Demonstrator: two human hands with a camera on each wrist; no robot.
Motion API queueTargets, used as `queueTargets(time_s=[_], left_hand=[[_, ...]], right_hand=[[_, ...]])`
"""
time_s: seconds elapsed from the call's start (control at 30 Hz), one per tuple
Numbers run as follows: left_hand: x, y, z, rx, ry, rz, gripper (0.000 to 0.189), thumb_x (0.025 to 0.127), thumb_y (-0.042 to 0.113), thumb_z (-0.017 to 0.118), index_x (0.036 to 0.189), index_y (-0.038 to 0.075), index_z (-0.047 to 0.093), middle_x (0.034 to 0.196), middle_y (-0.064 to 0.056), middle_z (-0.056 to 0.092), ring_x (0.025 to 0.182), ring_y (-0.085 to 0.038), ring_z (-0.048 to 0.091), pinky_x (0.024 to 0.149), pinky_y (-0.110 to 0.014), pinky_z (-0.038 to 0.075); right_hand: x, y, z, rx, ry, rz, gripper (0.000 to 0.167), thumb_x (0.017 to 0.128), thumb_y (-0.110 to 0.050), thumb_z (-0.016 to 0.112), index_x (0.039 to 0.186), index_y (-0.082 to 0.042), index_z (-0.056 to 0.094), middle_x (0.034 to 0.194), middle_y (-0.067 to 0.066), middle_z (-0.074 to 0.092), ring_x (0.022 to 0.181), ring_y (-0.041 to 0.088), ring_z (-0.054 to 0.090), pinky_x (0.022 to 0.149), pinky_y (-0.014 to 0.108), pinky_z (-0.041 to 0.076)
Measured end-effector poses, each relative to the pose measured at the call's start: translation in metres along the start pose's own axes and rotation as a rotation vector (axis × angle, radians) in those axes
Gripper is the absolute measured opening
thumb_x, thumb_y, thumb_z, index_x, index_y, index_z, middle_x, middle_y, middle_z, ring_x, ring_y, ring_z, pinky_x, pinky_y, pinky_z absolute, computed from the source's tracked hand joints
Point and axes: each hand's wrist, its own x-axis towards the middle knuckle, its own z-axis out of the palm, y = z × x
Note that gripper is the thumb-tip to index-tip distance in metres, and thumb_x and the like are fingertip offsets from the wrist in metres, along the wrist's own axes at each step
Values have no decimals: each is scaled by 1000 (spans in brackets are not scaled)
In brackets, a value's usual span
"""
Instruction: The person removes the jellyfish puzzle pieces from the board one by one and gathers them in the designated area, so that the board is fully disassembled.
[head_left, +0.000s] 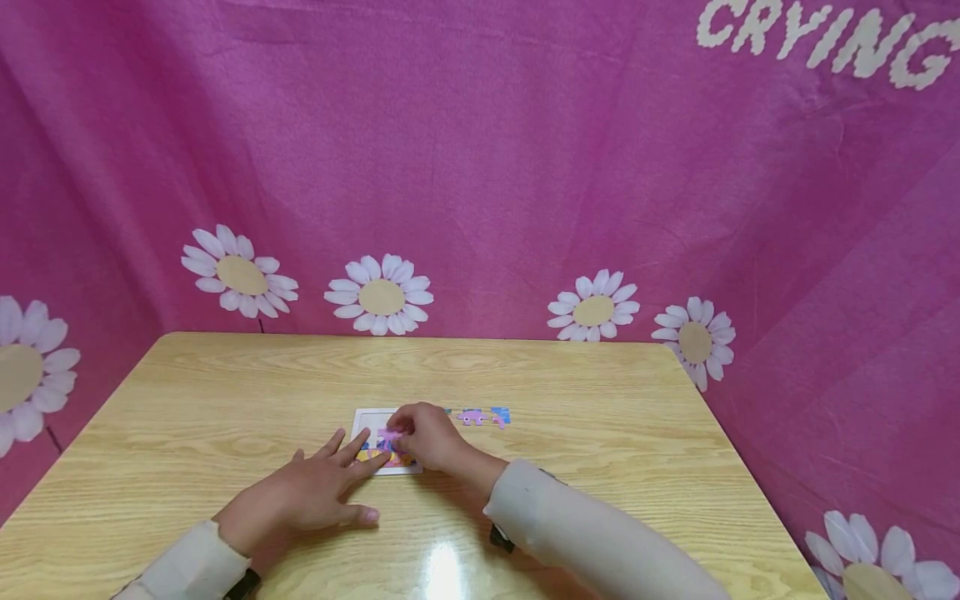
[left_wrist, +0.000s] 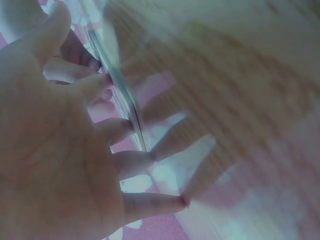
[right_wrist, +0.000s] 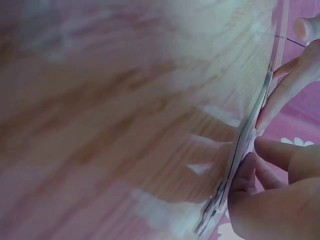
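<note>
A small white-framed jigsaw puzzle tray (head_left: 397, 472) lies on the table, with colourful pieces fitted along its lower part. My right hand (head_left: 431, 437) bends over the tray from the right, its thumb and fingertips pinching a pink puzzle piece (head_left: 386, 434). My fingers hide much of that piece and the tray's right side. In the right wrist view, the right thumb (right_wrist: 243, 175) is right at the tray's surface. My left hand (head_left: 311, 492) is spread, its fingertips resting at the tray's left and lower edge, the thumb pointing right over the table.
Just right of the tray lie loose puzzle pieces: a pink one with eyes (head_left: 472, 417) and a blue and pink one (head_left: 501, 414). Another is partly hidden behind the right hand. A pink curtain with daisies (head_left: 480, 167) surrounds the wooden table (head_left: 600, 467).
</note>
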Motion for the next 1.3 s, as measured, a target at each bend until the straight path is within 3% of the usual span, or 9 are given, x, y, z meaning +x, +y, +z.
queueTargets(time_s=[0.33, 0.53, 0.83, 1.13, 1.3], left_hand=[[0, 0, 0, 17, -4, 18, 88, 89, 74, 60, 161, 30, 38, 171, -17, 20, 153, -54, 17, 97, -90, 23], [0, -1, 1, 17, -13, 0, 87, 89, 75, 59, 162, 32, 36, 172, -14, 18, 154, -51, 15, 98, -89, 22], [0, -1, 2, 23, -4, 8, 87, 89, 74, 59, 162, 31, 36, 171, -14, 20, 154, -51, 16, 97, -89, 22], [0, -1, 0, 28, -15, 22, 87, 90, 74, 57, 161, 28, 38, 171, -16, 19, 153, -53, 16, 96, -90, 23], [0, -2, 0, 20, -20, 20, 86, 91, 74, 58, 161, 29, 38, 171, -16, 17, 153, -53, 15, 97, -90, 23]], right_hand=[[5, 4, 5, -89, 8, 10, 31, 84, -1, 83, 114, -5, 77, 93, 1, 64, 81, 6, 53, 76, 20, 47], [10, 6, 7, -99, 4, 21, 29, 84, -5, 85, 112, -6, 77, 91, 0, 64, 82, 6, 52, 76, 21, 46], [8, 2, 5, -9, -6, 71, 29, 85, -2, 83, 110, -11, 72, 93, 0, 61, 81, 8, 52, 74, 23, 48], [8, 3, 5, 113, 29, 75, 27, 87, 5, 76, 107, -12, 68, 92, -1, 64, 74, 7, 55, 67, 22, 48], [8, 1, 5, 154, 48, 99, 25, 88, 4, 76, 104, -13, 67, 89, 0, 68, 76, 7, 58, 69, 23, 49]])
